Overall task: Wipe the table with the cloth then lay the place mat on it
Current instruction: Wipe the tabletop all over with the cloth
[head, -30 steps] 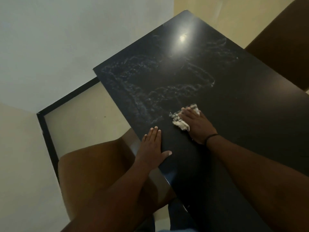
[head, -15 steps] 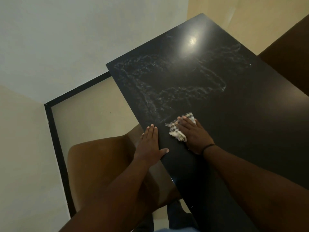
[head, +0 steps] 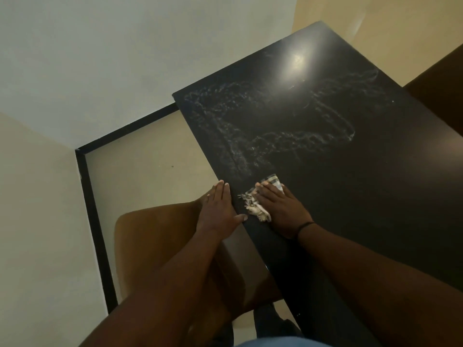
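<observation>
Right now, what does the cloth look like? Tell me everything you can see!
The cloth is small, pale and bunched up, with dark checked stripes at its far end and frayed fringe at its near end. It looks like soft woven fabric. It lies flat on the black table, near the left edge, pressed down under the right hand, whose straight fingers cover its middle. The left hand lies beside it, not touching.

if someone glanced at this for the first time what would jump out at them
The glossy black rectangular table fills the right side, with whitish smeared wipe streaks and a bright lamp glare across its far half. Near its left edge the right hand presses flat on a crumpled pale checked cloth. Beside it, the left hand rests flat at the edge, above a brown chair.
</observation>
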